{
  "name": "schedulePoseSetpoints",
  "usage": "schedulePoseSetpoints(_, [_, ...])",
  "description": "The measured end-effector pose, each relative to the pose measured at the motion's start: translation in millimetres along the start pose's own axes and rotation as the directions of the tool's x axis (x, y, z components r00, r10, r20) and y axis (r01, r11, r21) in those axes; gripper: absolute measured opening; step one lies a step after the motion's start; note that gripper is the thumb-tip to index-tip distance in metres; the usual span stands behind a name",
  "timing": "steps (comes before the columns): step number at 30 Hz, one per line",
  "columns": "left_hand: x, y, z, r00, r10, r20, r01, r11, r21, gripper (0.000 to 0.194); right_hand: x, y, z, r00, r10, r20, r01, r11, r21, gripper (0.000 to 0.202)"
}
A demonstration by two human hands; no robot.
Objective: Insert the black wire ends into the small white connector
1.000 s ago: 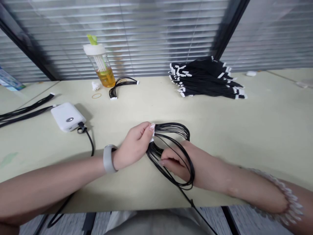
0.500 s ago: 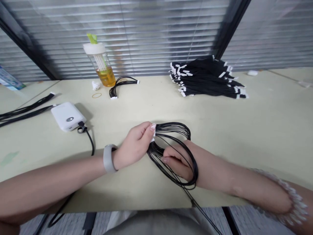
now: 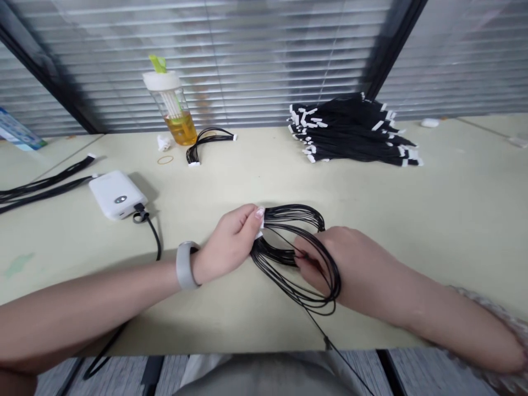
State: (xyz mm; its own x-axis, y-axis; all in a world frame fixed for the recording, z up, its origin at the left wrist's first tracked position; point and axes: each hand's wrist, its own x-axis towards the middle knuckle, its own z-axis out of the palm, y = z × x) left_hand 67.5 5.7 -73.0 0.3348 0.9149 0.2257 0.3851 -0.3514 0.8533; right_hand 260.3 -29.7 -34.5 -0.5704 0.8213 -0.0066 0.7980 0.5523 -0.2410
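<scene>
My left hand (image 3: 229, 239) is closed, its thumb pinching the white connectors (image 3: 261, 219) of a black wire harness (image 3: 293, 213). From there the thin wires fan out to the right in several loops. My right hand (image 3: 350, 269) reaches into these loops, with wires crossing over its fingers. Its fingers are curled around part of the bundle; the fingertips are partly hidden behind wires. A single thin black cord with a small dark piece (image 3: 326, 342) on it runs from below the loops over the table's front edge.
At the back right lies a big pile of black harnesses (image 3: 355, 132). A bottle with amber liquid (image 3: 181, 129) and a small harness (image 3: 206, 142) are at the back. To the left are a white power bank (image 3: 117, 195) with a black cable and more black harnesses (image 3: 49, 181).
My right hand has moved slightly to the right, drawing the wire loops a little wider. My left hand keeps its pinch on the connectors. The view has shifted slightly.
</scene>
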Motion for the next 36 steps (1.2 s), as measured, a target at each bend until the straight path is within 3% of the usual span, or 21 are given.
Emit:
schedulePoseSetpoints(4, [0.1, -1.0, -0.4, 1.000, -0.019, -0.006, 0.019, 1.000, -0.001, 0.037, -3.6, 10.3, -4.2, 0.980, 0.005, -0.198, -0.053, 0.970, -0.238, 0.011])
schedulePoseSetpoints(6, [0.0, -2.2, -0.6, 1.000, -0.022, -0.010, 0.022, 1.000, -0.016, 0.037, -3.9, 15.6, -8.3, 0.940, 0.010, -0.340, -0.095, 0.967, -0.236, 0.012])
schedulePoseSetpoints(10, [0.1, -3.5, -1.1, 1.000, -0.030, -0.007, 0.030, 0.999, -0.044, 0.038, -3.4, 19.6, -17.8, 0.767, -0.003, -0.641, 0.012, 1.000, 0.010, 0.016])
schedulePoseSetpoints(12, [0.3, -3.0, -1.0, 0.999, -0.042, -0.004, 0.041, 0.997, -0.060, 0.038, -3.3, 17.9, -20.8, 0.686, 0.075, -0.724, 0.108, 0.973, 0.203, 0.018])
schedulePoseSetpoints(14, [0.5, -2.3, -0.8, 0.998, -0.058, 0.000, 0.058, 0.995, -0.077, 0.039, -3.1, 15.8, -22.4, 0.639, 0.234, -0.733, 0.185, 0.878, 0.441, 0.017])
schedulePoseSetpoints(17, [0.7, -2.8, -0.3, 0.997, -0.078, 0.017, 0.080, 0.992, -0.097, 0.040, -1.5, 16.2, -23.5, 0.610, 0.422, -0.671, 0.286, 0.672, 0.683, 0.014])
schedulePoseSetpoints(19, [0.8, -4.3, -0.1, 0.996, -0.079, 0.030, 0.082, 0.990, -0.110, 0.041, 0.6, 19.8, -24.3, 0.622, 0.454, -0.638, 0.332, 0.584, 0.740, 0.017])
schedulePoseSetpoints(22, [1.1, -6.8, -0.2, 0.996, -0.078, 0.041, 0.083, 0.987, -0.140, 0.041, 4.0, 26.7, -25.2, 0.692, 0.453, -0.563, 0.326, 0.499, 0.803, 0.029])
schedulePoseSetpoints(25, [1.3, -8.0, -0.7, 0.996, -0.070, 0.052, 0.077, 0.984, -0.158, 0.041, 6.0, 30.1, -25.0, 0.756, 0.446, -0.480, 0.270, 0.455, 0.848, 0.010])
schedulePoseSetpoints(27, [1.4, -8.0, -1.0, 0.996, -0.060, 0.063, 0.070, 0.985, -0.160, 0.040, 6.4, 28.5, -23.8, 0.785, 0.425, -0.450, 0.201, 0.513, 0.835, 0.011])
schedulePoseSetpoints(31, [1.2, -6.6, -1.5, 0.996, -0.042, 0.084, 0.055, 0.986, -0.156, 0.038, 7.0, 18.9, -17.9, 0.873, 0.310, -0.377, 0.025, 0.743, 0.669, 0.018])
schedulePoseSetpoints(36, [-0.5, -3.3, -2.8, 0.996, 0.019, 0.089, -0.011, 0.996, -0.087, 0.035, 10.4, 11.8, -4.7, 0.943, 0.176, -0.283, -0.015, 0.870, 0.492, 0.019])
